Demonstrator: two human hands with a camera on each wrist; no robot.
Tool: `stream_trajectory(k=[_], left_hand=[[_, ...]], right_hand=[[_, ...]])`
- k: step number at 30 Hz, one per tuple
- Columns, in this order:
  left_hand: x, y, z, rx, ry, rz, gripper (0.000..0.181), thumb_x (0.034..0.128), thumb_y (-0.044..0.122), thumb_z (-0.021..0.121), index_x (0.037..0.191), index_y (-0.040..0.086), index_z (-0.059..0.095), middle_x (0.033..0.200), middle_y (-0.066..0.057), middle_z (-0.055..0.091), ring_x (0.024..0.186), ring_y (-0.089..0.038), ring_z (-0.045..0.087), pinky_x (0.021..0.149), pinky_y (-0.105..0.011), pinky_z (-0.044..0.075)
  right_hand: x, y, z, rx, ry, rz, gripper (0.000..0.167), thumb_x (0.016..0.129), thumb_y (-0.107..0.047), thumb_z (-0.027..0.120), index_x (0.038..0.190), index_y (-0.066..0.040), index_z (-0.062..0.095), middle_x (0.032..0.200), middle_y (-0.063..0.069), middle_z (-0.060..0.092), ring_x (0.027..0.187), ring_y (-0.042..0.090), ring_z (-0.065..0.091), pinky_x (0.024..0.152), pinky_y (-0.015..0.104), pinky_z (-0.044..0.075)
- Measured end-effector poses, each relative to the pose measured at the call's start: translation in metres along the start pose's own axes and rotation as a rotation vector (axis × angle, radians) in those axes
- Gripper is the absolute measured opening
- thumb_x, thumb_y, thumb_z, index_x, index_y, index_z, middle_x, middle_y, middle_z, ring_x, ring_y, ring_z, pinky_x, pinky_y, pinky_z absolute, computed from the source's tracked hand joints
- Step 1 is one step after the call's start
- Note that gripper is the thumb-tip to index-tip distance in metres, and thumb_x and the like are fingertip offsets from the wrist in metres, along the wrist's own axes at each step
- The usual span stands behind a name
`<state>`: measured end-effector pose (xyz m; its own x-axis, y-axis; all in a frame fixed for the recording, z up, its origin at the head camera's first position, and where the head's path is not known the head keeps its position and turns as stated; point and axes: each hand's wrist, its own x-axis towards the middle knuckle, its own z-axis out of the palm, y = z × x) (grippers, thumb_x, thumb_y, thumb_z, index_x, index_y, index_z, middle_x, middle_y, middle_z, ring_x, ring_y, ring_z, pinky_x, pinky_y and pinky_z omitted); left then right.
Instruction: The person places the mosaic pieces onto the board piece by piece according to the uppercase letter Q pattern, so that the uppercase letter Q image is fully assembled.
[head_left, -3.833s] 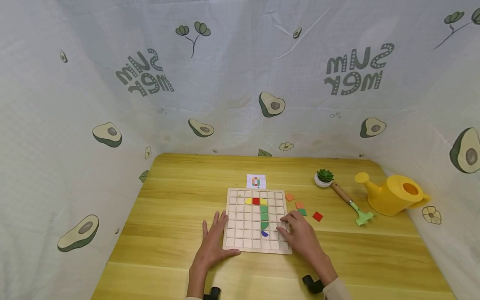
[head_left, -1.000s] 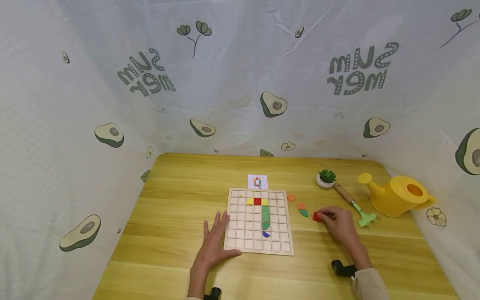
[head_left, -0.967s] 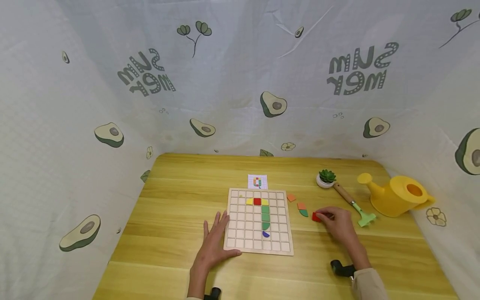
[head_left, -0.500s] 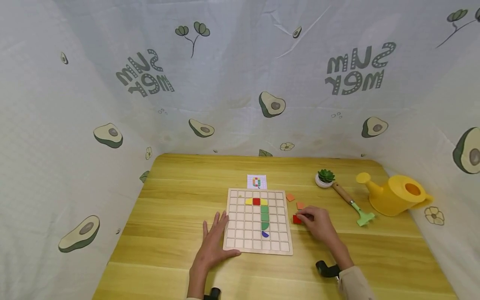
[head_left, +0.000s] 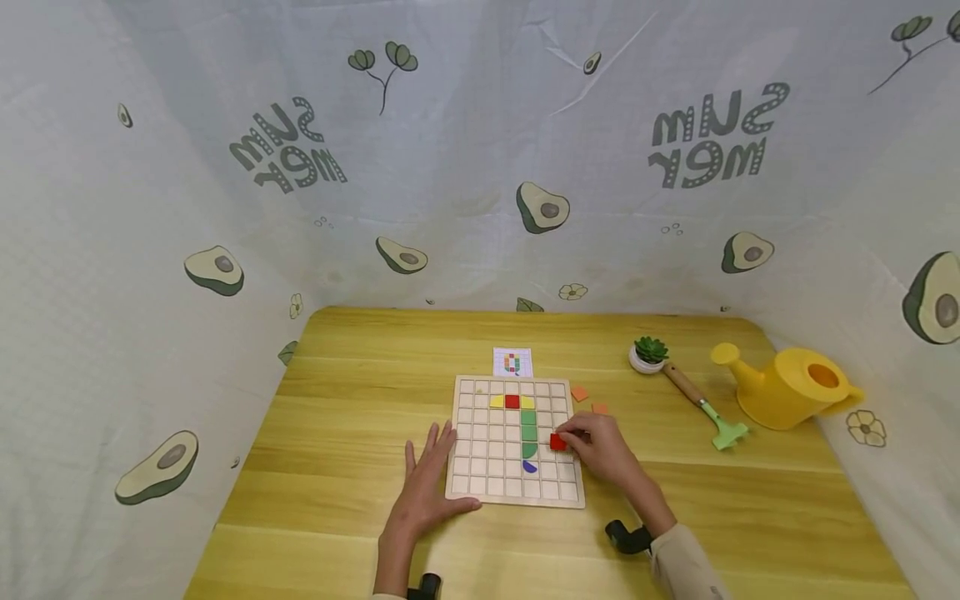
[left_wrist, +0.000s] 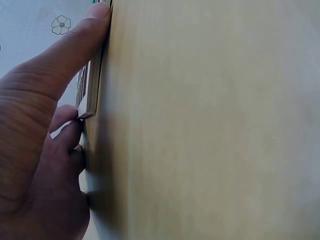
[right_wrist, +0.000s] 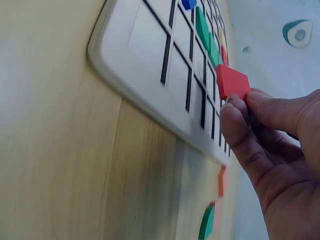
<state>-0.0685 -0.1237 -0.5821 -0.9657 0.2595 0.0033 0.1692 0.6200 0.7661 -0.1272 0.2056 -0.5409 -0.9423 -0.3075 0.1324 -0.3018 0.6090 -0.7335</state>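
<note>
Seen from the head, a person's right hand [head_left: 603,450] holds a red tile [head_left: 558,442] over the right side of a gridded wooden board [head_left: 487,487], set on a wood-grain worktop [head_left: 337,400]. The left hand [head_left: 427,483], fingers spread, touches the board's left and near edges. On the grid, a second red tile [head_left: 512,402] sits between two yellow tiles [head_left: 497,402], with green tiles [head_left: 528,433] in a column and a blue tile [head_left: 529,467] at its foot. A printed card [head_left: 512,363] lies just beyond the board, toward the worktop's far edge. Orange tiles [head_left: 580,393] lie near the board's right edge. Toward the worktop's far right corner stand a spiky plant [head_left: 649,352] in a white pot and, by the right edge, a smooth yellow watering can [head_left: 791,387], a wooden-handled rake [head_left: 703,406] between them.

At the left wrist, the thumb lies along the board's pale, layered edge; the other fingers, dim here, appear to rest against the worktop.

At the right wrist, thumb and fingers pinch the red tile by its edge. Flat, thin and square-cornered, it looks light, stiff and hard to break; its smooth faces might slip, so opposite edges should offer the surest hold. A curved green tile [right_wrist: 206,222] lies on the worktop below.
</note>
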Motion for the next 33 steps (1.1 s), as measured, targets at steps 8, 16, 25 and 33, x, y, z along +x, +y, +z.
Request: stream_trajectory(k=[8, 16, 25, 33], left_hand=[[0.000, -0.001, 0.001, -0.007, 0.002, 0.003, 0.120, 0.0713, 0.035, 0.102, 0.166, 0.001, 0.037, 0.178, -0.012, 0.026, 0.167, -0.036, 0.011, 0.130, -0.067, -0.012], [-0.001, -0.003, 0.000, -0.005, 0.010, 0.004, 0.120, 0.0704, 0.035, 0.102, 0.166, 0.001, 0.038, 0.178, -0.012, 0.027, 0.167, -0.037, 0.012, 0.130, -0.068, -0.012], [0.000, -0.001, 0.000, -0.014, 0.003, 0.009, 0.120, 0.0722, 0.037, 0.101, 0.167, 0.001, 0.036, 0.178, -0.013, 0.025, 0.167, -0.038, 0.011, 0.129, -0.069, -0.013], [0.000, -0.001, 0.000, -0.007, 0.005, 0.010, 0.120, 0.0720, 0.035, 0.101, 0.167, 0.000, 0.036, 0.177, -0.014, 0.026, 0.167, -0.038, 0.011, 0.130, -0.068, -0.011]], right_hand=[[0.008, -0.012, 0.015, 0.063, -0.070, -0.020, 0.010, 0.096, 0.005, 0.075, 0.100, 0.000, 0.083, 0.091, 0.005, 0.075, 0.073, 0.004, 0.059, 0.067, 0.020, 0.058], [0.018, -0.021, 0.031, 0.086, -0.122, -0.033, 0.009, 0.095, 0.006, 0.076, 0.097, -0.001, 0.083, 0.088, 0.000, 0.073, 0.076, 0.003, 0.062, 0.070, 0.019, 0.062], [0.023, -0.034, 0.046, 0.032, -0.117, -0.049, 0.009, 0.093, 0.005, 0.079, 0.095, -0.002, 0.084, 0.090, 0.001, 0.076, 0.079, 0.006, 0.065, 0.073, 0.022, 0.062], [0.028, -0.041, 0.055, -0.094, -0.097, -0.053, 0.007, 0.091, 0.003, 0.082, 0.090, -0.004, 0.084, 0.085, -0.002, 0.072, 0.080, 0.009, 0.063, 0.072, 0.024, 0.060]])
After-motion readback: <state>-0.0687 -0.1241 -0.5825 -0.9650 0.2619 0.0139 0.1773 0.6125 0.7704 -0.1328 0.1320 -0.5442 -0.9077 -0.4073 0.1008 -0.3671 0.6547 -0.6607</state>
